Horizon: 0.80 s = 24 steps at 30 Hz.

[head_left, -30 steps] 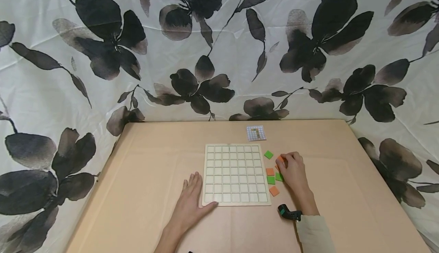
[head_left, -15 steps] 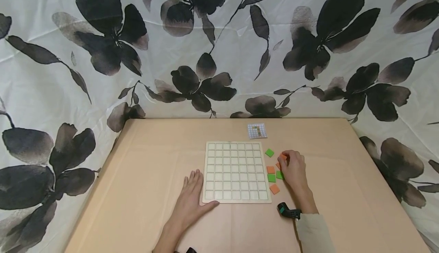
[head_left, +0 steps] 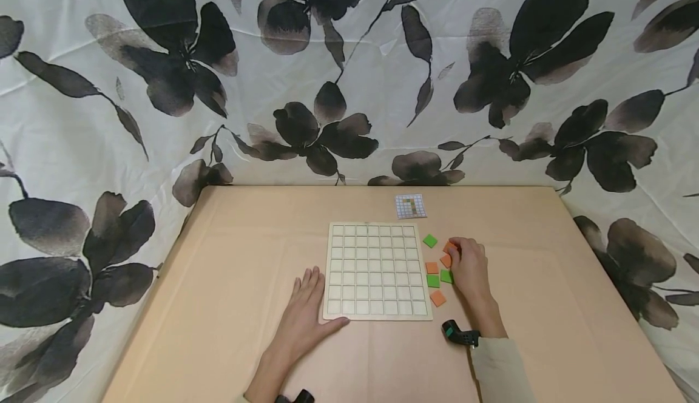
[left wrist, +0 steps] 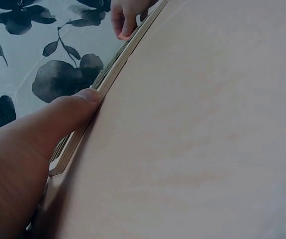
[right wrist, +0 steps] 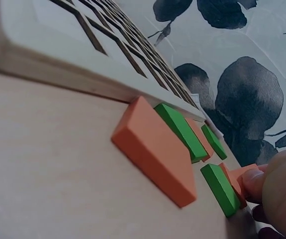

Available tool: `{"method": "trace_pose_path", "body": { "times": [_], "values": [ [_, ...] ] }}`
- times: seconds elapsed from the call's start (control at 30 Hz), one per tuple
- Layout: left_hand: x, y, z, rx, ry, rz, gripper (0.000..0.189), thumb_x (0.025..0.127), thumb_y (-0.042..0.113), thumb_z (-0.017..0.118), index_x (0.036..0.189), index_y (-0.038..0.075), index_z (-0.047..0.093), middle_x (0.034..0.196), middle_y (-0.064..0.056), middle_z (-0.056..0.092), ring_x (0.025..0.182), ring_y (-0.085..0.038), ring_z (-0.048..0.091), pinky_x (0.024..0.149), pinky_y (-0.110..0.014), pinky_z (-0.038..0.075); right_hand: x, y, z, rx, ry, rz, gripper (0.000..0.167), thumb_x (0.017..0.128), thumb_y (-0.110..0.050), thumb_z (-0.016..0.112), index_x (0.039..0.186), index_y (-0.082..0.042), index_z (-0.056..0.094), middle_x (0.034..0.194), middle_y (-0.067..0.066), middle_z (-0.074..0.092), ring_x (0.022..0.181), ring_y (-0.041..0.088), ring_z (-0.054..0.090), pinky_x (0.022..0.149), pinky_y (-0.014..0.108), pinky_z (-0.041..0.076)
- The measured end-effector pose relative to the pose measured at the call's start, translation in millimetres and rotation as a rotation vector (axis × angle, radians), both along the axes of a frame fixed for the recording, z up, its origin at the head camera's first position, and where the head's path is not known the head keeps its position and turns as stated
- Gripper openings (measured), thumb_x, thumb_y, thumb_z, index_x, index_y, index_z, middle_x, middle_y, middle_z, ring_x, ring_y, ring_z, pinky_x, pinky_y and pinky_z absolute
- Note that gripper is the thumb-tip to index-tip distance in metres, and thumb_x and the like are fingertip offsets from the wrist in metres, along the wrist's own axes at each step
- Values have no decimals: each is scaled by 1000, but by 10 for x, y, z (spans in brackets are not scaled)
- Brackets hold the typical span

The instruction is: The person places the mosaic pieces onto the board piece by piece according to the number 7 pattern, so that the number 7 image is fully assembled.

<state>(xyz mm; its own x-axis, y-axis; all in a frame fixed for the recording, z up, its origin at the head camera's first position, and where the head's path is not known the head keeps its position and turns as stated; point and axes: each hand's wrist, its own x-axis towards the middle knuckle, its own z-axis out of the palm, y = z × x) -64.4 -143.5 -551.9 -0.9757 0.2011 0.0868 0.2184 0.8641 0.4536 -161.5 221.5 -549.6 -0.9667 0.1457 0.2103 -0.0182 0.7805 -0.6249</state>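
A pale square board (head_left: 377,316) with a raised grid lies on the table. My left hand (head_left: 303,318) rests beside its left edge, fingers stretched out, the thumb (left wrist: 75,107) touching the front edge near the corner. To the right of the board, my right hand (head_left: 469,269) pinches an orange square tile (head_left: 448,246) between thumb and fingertips. A second orange tile (head_left: 445,260) and a green tile (head_left: 446,276) lie close by the fingers. In the right wrist view the thumb (right wrist: 254,181) presses on the orange tile (right wrist: 242,173), while the other fingers are mostly hidden.
Loose tiles lie along the board's right side: orange (head_left: 431,267), green (head_left: 432,281), orange (head_left: 438,298) and green (head_left: 430,241). Behind the board is a small card (head_left: 411,206) with a grid pattern. A floral cloth (head_left: 349,75) hangs beyond the table (head_left: 262,221).
The head view has tilted slightly, so the scene sits higher. The right fingers have shifted a little, and more of the second orange tile shows. The left hand stays at the board.
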Motion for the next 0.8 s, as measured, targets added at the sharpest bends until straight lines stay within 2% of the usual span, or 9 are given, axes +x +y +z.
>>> {"method": "trace_pose_path", "body": {
  "times": [0.3,0.53,0.8],
  "values": [
    [9,-8,-12,3,12,-3,111,76,72,70,153,0,37,164,-16,26,156,-29,18,132,-42,12,10,-21,41,-24,-28,-18,24,100,-12,60,119,3,63,110,22,64,104,36,50,84,48,46],
    [55,-71,10,-6,59,-24,108,75,71,72,150,-2,42,162,-19,33,154,-34,26,130,-47,18,103,-118,97,-22,-40,-63,24,101,-17,61,117,0,64,108,19,65,101,32,50,81,43,47],
    [96,-148,22,-29,44,-48,108,77,72,69,151,-1,41,162,-18,33,154,-33,25,131,-45,16,179,-273,221,-42,-29,-75,27,101,-20,61,119,0,63,107,17,64,97,29,50,78,38,47]
  ]
}}
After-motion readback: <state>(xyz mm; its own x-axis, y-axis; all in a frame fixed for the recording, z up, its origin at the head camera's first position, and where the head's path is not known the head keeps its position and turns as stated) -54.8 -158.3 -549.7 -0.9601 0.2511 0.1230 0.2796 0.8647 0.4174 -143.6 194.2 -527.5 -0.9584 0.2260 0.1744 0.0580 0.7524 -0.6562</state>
